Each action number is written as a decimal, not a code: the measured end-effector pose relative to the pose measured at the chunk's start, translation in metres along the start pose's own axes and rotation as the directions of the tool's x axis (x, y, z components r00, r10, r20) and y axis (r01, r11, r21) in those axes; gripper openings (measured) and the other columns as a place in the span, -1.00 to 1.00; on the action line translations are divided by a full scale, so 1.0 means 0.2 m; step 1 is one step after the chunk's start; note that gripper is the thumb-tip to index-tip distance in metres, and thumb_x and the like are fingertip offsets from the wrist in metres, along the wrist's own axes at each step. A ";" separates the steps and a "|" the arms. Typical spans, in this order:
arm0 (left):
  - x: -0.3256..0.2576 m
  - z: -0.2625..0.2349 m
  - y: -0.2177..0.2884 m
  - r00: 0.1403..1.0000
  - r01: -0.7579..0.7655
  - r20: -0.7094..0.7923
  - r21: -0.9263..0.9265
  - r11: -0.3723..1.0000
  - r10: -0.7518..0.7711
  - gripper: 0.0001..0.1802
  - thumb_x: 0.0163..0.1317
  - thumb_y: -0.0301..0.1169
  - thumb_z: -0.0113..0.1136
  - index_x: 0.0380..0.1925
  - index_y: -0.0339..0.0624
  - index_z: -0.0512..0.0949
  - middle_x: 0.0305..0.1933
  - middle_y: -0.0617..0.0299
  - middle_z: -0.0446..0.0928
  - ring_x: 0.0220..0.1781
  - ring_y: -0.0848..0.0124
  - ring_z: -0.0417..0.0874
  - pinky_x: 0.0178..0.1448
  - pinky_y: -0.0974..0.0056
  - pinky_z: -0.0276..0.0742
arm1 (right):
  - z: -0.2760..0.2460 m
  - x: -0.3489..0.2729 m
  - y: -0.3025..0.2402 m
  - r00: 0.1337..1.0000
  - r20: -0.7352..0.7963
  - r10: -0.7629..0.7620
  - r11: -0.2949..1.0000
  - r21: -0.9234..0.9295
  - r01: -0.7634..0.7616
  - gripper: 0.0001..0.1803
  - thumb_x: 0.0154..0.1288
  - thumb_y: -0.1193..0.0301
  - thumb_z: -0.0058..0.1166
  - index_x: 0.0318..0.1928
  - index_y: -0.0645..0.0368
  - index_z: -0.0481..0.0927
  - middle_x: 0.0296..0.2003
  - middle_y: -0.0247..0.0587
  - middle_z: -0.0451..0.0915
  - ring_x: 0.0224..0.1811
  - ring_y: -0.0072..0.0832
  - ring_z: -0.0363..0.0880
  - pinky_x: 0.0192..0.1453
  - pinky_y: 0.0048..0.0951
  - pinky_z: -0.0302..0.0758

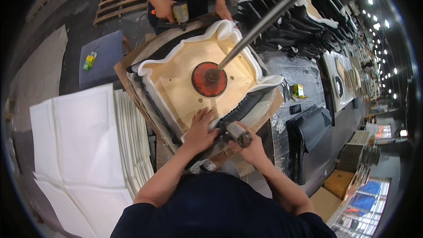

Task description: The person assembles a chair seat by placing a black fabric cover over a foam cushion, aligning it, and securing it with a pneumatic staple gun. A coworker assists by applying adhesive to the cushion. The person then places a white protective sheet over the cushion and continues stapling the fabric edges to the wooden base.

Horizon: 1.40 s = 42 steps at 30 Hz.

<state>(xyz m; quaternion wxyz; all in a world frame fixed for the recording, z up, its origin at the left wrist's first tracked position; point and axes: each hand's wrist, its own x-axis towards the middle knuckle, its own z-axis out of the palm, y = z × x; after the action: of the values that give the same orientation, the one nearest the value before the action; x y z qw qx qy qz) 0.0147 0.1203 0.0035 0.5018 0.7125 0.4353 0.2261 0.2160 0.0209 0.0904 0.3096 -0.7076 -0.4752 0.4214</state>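
Seat base of plywood, foam-wrapped, clamped under a red disc.
Left hand spread flat on black cover at 6 o'clock; right hand closed around staple gun; rigid board, soft edges; likely best held by its rim.

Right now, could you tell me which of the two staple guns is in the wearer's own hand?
The grey staple gun in the right hand, at the seat's near edge; the yellowish one is held by the person opposite.

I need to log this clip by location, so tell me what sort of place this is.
Probably an upholstery or furniture workshop. A square plywood seat base wrapped in white foam sits on the bench, the right hand holds a grey stapler-like tool, and stacked white foam sheets lie alongside.
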 end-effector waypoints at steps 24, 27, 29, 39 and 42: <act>-0.53 -0.06 -0.07 0.870 -0.469 0.137 0.523 0.712 0.473 -0.29 0.39 -0.01 0.39 0.45 -0.06 0.53 0.59 0.01 0.41 0.66 -0.11 0.35 0.76 -0.44 -0.12 | -0.13 -0.48 0.30 0.894 -0.424 -0.147 0.989 -0.038 0.145 -0.25 0.25 0.41 0.59 0.43 0.12 0.58 0.08 -0.03 0.74 0.17 -0.22 0.76 0.25 -0.23 0.64; -0.45 -0.28 -0.16 0.911 -0.298 0.050 0.766 0.570 0.409 -0.32 0.21 0.00 0.53 0.26 -0.09 0.66 0.35 0.11 0.57 0.51 -0.03 0.43 0.75 -0.38 -0.12 | -0.07 -0.68 0.24 0.979 -0.201 0.008 0.960 0.275 0.048 -0.28 0.29 0.50 0.56 0.44 0.24 0.58 0.26 -0.10 0.73 0.32 -0.48 0.66 0.42 -0.33 0.54; -0.42 -0.27 -0.18 0.887 -0.366 0.089 0.734 0.572 0.453 -0.34 0.18 0.03 0.54 0.19 -0.09 0.66 0.25 0.12 0.57 0.42 -0.02 0.47 0.68 -0.35 0.00 | 0.04 -0.75 0.21 0.994 -0.069 0.081 0.947 0.316 -0.055 -0.24 0.29 0.49 0.55 0.49 0.11 0.57 0.25 -0.10 0.73 0.32 -0.48 0.64 0.46 -0.35 0.52; -0.31 -0.03 -0.07 0.889 -0.407 0.078 0.585 0.702 0.451 -0.57 0.25 -0.14 0.49 0.02 -0.10 0.67 0.00 0.08 0.57 0.14 -0.01 0.55 0.24 -0.11 0.38 | 0.16 -0.57 0.40 0.960 -0.281 0.006 0.987 0.156 0.040 -0.21 0.28 0.39 0.57 0.49 0.15 0.54 0.24 -0.07 0.76 0.30 -0.37 0.72 0.43 -0.30 0.57; -0.30 -0.12 -0.10 0.915 -0.353 0.089 0.649 0.674 0.393 -0.70 0.32 -0.20 0.42 -0.07 -0.10 0.65 -0.06 0.08 0.56 0.09 -0.01 0.56 0.20 -0.13 0.37 | 0.06 -0.49 0.45 0.951 -0.308 0.002 0.989 0.144 0.044 -0.23 0.30 0.33 0.56 0.48 0.15 0.56 0.23 -0.02 0.76 0.30 -0.31 0.74 0.42 -0.27 0.58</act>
<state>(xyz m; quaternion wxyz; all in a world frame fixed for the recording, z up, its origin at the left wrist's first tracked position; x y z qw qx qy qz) -0.0416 0.0844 0.0013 0.1517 0.9086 0.3462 0.1780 0.2236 -0.1026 0.0404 0.4361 -0.7343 -0.3960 0.3373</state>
